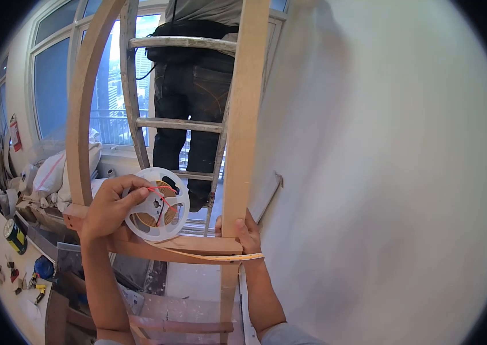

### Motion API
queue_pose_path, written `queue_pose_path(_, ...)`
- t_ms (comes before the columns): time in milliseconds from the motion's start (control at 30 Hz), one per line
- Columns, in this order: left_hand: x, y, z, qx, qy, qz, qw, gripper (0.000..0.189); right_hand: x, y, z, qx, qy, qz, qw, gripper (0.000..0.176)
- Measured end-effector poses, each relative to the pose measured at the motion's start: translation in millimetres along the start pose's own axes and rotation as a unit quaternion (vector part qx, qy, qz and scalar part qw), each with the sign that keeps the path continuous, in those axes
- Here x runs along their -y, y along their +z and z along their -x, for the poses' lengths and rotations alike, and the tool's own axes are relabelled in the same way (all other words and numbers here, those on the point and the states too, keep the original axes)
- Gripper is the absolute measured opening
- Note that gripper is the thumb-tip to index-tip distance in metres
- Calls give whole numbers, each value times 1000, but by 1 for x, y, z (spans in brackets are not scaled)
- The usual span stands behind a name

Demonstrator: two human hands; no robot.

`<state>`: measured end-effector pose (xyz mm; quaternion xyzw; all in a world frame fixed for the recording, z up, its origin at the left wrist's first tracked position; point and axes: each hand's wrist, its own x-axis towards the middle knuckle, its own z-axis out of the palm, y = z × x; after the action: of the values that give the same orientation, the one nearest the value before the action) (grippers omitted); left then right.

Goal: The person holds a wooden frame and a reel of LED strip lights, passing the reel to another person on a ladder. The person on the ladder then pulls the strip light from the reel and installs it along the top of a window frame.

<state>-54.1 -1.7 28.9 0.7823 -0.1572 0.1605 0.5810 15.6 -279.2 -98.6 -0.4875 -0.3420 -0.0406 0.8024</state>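
While pinching the red wires (165, 200) at the reel (157, 203) by the crossbar's (209, 244) upper edge with the left hand (111, 204), wraps the right hand's (248, 234) fingers round the post (243, 115). Looks light, with bendy strip (220, 258) and fragile wires; best gripped by the rim (184, 208).

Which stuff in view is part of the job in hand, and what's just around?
In the job, judging by the hands:
- white reel
- red wires, pinched by left hand
- strip off the reel
- wooden frame, gripped by right hand

Just around, likely:
- green-and-yellow can
- white sacks
- fire extinguisher
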Motion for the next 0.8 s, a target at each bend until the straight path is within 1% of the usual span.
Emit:
queue_pose_path(67,-1,0,0,0,0,-12,1000,16,3,3,1,-8,5,-2,1000,50)
queue_pose_path(167,-2,0,1,7,5,-1,1000,17,12,7,1,-18,31,-14,999,42)
queue_pose_path(267,1,-1,1,10,19,5,1000,17,14,8,2,-22,33,8,999,42)
queue_pose_path(400,1,-2,1,15,34,-12,999,17,14,8,3,-22,33,-3,999,44)
queue_pose_path(567,2,-1,2,9,33,-1,999,17,9,4,2,-14,21,20,999,43)
queue_pose_path(667,5,-2,2,5,39,-10,999,18,6,2,0,4,11,1,1000,44)
queue_pose_path(733,8,-3,1,1,55,-28,998,18,5,1,1,-2,23,-4,1000,45)
queue_pose_path(800,7,-1,2,0,43,-14,999,18,7,2,1,-9,29,-11,999,45)
